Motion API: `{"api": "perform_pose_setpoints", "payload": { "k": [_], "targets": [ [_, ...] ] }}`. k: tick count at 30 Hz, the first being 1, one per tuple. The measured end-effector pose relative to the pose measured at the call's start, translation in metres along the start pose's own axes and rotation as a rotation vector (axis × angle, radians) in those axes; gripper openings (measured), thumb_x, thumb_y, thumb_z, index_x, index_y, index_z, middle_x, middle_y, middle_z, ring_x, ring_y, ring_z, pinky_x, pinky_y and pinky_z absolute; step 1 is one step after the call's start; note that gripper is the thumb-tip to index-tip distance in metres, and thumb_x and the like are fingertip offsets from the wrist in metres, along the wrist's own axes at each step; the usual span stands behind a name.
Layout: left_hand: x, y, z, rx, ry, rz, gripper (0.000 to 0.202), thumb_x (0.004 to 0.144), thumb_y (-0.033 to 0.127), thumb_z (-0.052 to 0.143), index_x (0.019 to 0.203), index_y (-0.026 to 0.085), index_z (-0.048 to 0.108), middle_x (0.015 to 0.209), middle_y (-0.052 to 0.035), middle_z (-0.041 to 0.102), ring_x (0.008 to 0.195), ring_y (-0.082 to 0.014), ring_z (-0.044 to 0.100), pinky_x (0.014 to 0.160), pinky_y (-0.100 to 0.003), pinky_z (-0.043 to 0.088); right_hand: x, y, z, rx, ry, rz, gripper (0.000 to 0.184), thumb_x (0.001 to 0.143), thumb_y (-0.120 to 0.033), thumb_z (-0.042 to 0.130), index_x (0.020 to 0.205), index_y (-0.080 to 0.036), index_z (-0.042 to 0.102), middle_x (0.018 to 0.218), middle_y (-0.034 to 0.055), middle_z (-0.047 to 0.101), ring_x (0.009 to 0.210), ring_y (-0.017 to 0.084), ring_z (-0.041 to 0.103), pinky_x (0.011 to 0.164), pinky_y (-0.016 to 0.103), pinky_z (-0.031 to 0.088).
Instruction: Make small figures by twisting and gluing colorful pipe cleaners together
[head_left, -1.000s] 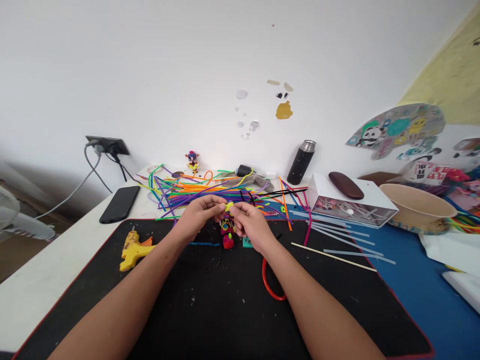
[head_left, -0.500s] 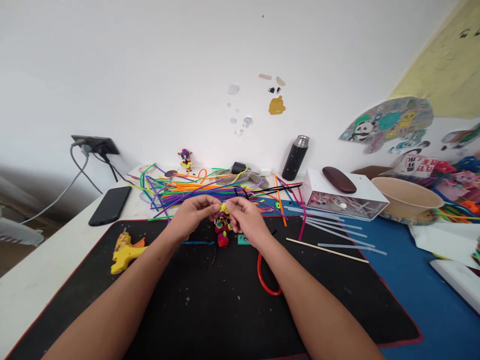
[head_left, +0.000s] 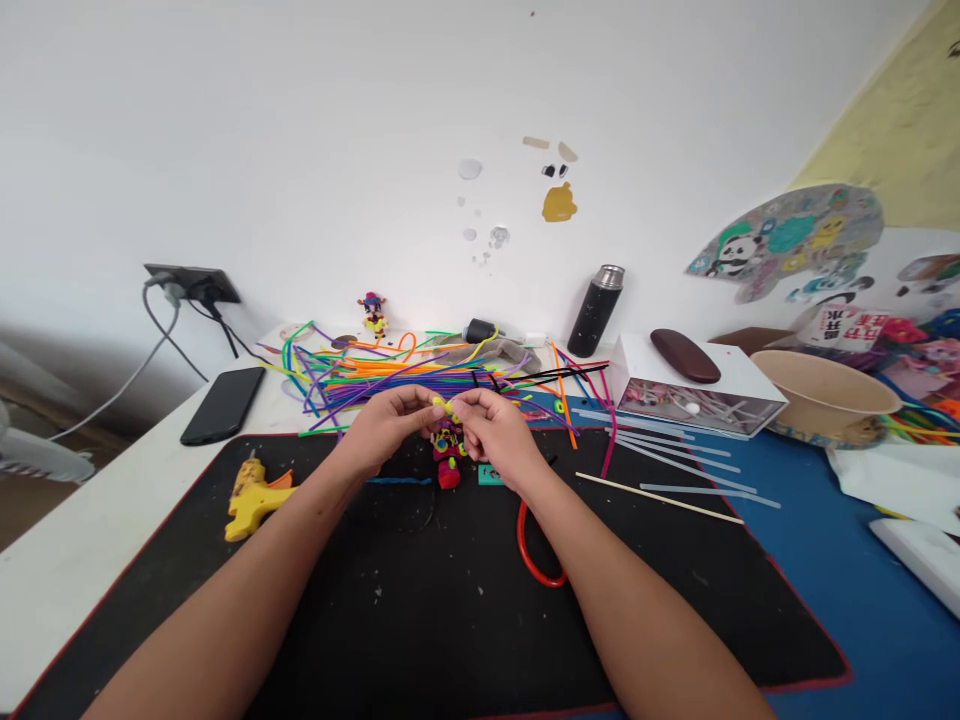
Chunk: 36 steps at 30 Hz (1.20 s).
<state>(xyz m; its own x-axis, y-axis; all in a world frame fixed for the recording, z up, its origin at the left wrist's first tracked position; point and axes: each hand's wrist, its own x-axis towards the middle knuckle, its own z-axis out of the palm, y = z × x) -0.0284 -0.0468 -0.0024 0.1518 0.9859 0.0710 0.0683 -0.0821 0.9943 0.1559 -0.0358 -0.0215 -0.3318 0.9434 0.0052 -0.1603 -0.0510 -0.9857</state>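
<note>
My left hand (head_left: pixel 386 425) and my right hand (head_left: pixel 493 432) meet over the far part of the black mat, fingers pinched. Between the fingertips is the fuzzy yellow end (head_left: pixel 448 406) of a small pipe cleaner doll (head_left: pixel 448 474). The doll hangs toward me, seemingly upside down, its magenta-red part lowest; my fingers hide its sides. Just right of it a teal piece (head_left: pixel 490 475) lies partly under my right hand. A twisted blue strip (head_left: pixel 400 481) is on the mat below my left hand.
A yellow glue gun (head_left: pixel 255 500) lies left, beyond it a phone (head_left: pixel 223 406). Loose pipe cleaners (head_left: pixel 390 375) pile behind my hands, near a finished doll (head_left: pixel 373 314). Red-handled tool (head_left: pixel 534 555), glue sticks (head_left: pixel 682 465), black flask (head_left: pixel 596 312) and white box (head_left: pixel 694 385) are rightward.
The view has shifted slightly. Both hands stay pinched at the doll's yellow end, with the yellow piece now showing more clearly between the fingertips.
</note>
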Motion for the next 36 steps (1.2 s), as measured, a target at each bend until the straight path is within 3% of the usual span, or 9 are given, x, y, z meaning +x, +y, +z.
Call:
{"api": "perform_pose_setpoints", "payload": {
  "k": [4,11,16,20,24,27,36],
  "targets": [
    [0.0,0.001,-0.003,0.022,0.032,0.011,0.044,0.072,0.058,0.086,0.084,0.018,0.07,0.072,-0.0014,0.068,0.065,-0.0164,0.061,0.066,-0.029,0.05,-0.002,-0.007,-0.003,0.033,0.026,-0.003,0.038,0.083,-0.056,0.075,0.091,-0.021,0.063,0.051,-0.0096,0.048,0.038,0.008,0.044,0.038,0.021,0.025],
    [0.001,0.002,-0.009,0.077,0.125,0.049,0.043,0.075,0.057,0.085,0.088,0.019,0.07,0.077,-0.0023,0.069,0.072,-0.018,0.062,0.068,-0.029,0.051,0.003,-0.025,-0.024,0.125,0.206,-0.1,0.038,0.081,-0.056,0.077,0.089,-0.02,0.066,0.052,-0.0096,0.042,0.039,0.008,0.041,0.038,0.022,0.023],
    [0.001,0.0,-0.009,0.092,0.134,0.078,0.042,0.075,0.058,0.085,0.088,0.02,0.071,0.083,-0.0037,0.071,0.076,-0.0189,0.064,0.071,-0.031,0.052,0.007,-0.026,-0.034,0.028,0.271,-0.145,0.038,0.082,-0.057,0.076,0.087,-0.021,0.064,0.052,-0.009,0.043,0.04,0.01,0.041,0.039,0.024,0.025],
    [0.003,-0.004,-0.01,0.083,0.152,0.09,0.045,0.074,0.059,0.085,0.088,0.019,0.07,0.082,-0.0029,0.07,0.076,-0.0187,0.064,0.073,-0.031,0.051,0.006,-0.02,-0.034,-0.258,0.274,-0.214,0.026,0.092,-0.048,0.067,0.089,-0.023,0.065,0.052,-0.0067,0.048,0.042,0.013,0.043,0.047,0.028,0.032],
    [0.003,-0.004,-0.011,0.116,0.178,0.088,0.046,0.074,0.061,0.084,0.089,0.019,0.07,0.081,-0.0024,0.07,0.076,-0.0182,0.064,0.073,-0.031,0.051,0.002,-0.014,-0.029,-0.727,0.205,-0.337,0.013,0.097,-0.033,0.063,0.091,-0.024,0.07,0.058,-0.0028,0.056,0.053,0.017,0.048,0.056,0.029,0.029],
    [0.003,-0.002,-0.01,0.132,0.181,0.085,0.049,0.072,0.063,0.083,0.09,0.019,0.07,0.081,-0.0022,0.07,0.075,-0.0188,0.064,0.072,-0.031,0.052,-0.001,-0.012,-0.026,-1.003,0.128,-0.321,0.014,0.099,-0.028,0.06,0.1,-0.025,0.074,0.067,-0.0003,0.066,0.062,0.018,0.056,0.06,0.029,0.029],
    [0.004,0.0,-0.01,0.147,0.18,0.112,0.042,0.075,0.058,0.081,0.087,0.02,0.069,0.076,-0.0011,0.067,0.071,-0.0175,0.061,0.068,-0.03,0.05,0.012,-0.007,-0.02,-1.351,0.087,-0.208,0.023,0.104,-0.032,0.057,0.117,-0.024,0.073,0.092,0.0057,0.08,0.084,0.023,0.072,0.07,0.03,0.04]
  ]
}}
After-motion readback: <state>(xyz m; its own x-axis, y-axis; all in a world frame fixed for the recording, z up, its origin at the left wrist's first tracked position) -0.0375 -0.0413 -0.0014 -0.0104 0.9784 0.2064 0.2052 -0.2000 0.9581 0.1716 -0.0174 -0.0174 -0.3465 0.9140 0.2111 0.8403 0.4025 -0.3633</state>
